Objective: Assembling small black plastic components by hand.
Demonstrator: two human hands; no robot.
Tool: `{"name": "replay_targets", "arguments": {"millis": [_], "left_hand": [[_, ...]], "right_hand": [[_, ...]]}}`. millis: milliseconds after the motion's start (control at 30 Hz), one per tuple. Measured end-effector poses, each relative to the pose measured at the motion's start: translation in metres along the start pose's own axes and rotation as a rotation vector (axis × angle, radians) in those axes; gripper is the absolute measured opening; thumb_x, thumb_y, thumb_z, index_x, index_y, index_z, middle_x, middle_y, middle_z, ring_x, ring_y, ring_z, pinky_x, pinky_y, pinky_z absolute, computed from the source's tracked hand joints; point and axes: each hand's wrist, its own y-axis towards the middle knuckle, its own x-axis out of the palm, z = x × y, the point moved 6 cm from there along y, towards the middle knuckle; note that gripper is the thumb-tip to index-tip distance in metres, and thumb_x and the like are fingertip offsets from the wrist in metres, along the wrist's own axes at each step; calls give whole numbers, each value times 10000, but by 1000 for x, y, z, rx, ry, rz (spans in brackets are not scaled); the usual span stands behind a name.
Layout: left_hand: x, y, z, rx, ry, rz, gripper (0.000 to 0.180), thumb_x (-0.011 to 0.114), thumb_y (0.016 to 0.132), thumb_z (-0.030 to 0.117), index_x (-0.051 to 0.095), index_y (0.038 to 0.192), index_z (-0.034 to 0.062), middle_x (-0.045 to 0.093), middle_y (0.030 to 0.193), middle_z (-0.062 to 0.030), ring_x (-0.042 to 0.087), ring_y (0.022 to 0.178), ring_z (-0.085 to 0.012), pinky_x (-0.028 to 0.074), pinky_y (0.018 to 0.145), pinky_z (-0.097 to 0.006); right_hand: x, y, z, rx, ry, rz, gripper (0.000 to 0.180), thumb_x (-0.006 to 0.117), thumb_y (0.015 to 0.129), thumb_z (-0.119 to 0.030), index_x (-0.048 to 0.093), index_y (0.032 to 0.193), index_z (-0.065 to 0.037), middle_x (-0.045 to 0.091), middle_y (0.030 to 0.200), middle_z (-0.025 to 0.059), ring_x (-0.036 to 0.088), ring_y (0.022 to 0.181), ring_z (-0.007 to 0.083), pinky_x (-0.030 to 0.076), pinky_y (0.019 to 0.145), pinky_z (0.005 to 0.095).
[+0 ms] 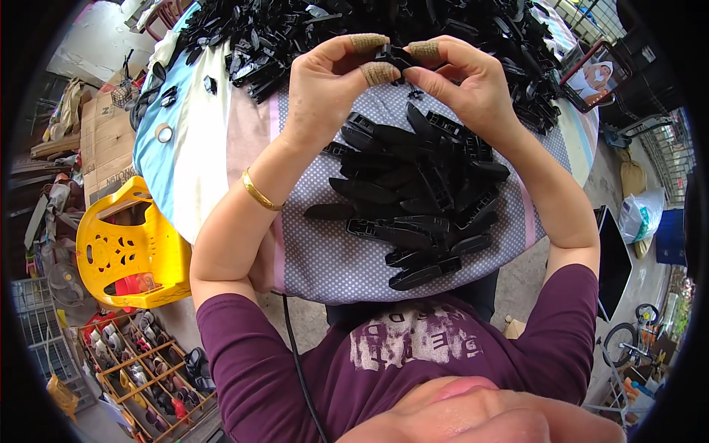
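Observation:
Between my fingertips, over the far part of the table, is a small black plastic part [394, 55]. My left hand [327, 90] pinches its left side, with tan wraps on the thumb and a finger. My right hand [473, 83] grips the right side, a similar wrap on one finger. Fingers cover much of the part, so its exact kind is hidden. Nearer to me lies a loose pile of long black plastic pieces [413, 177], some smooth and blade-shaped, others with slotted frames. Beyond my hands spreads a larger heap of black plastic parts [310, 37].
A patterned cloth [310, 251] covers the round table. On its left lies a tape roll [164, 133]; at the right edge stands a phone [597, 77]. A yellow plastic chair [166, 255] is close by on the left. A black cable [293, 354] hangs below the table edge.

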Motion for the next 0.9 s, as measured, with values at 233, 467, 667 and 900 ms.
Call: {"name": "replay_targets", "arguments": {"millis": [233,467,667,900], "left_hand": [[1,-1,-8,-91,-148,11,331,684,742,-19,609,1064,-30,661,926,-101,629,841,-133,509,811,-239],[9,-4,4,-16,-42,-36,280,658,767,-18,634,1045,1,666,930,-84,630,835,-125,513,798,-232],[9,-3,16,53,16,-161,270,628,782,-37,625,1051,-12,655,966,-123,619,905,-162,494,851,-259],[13,-7,18,31,32,-155,258,634,768,-52,640,1022,-8,656,966,-127,621,910,-160,498,842,-251]], "right_hand": [[3,-1,-8,-85,-147,32,218,680,784,-116,632,964,-4,616,868,35,605,751,95,485,625,197],[6,1,-6,-65,-252,65,207,690,781,-170,629,903,-14,623,871,42,590,726,113,469,617,236],[19,-5,-4,42,-162,-202,255,686,781,-173,633,962,-2,638,784,85,595,683,141,470,624,258],[19,-11,-7,-19,-221,-110,221,702,752,-99,640,938,3,631,788,115,602,662,145,471,608,254]]}}
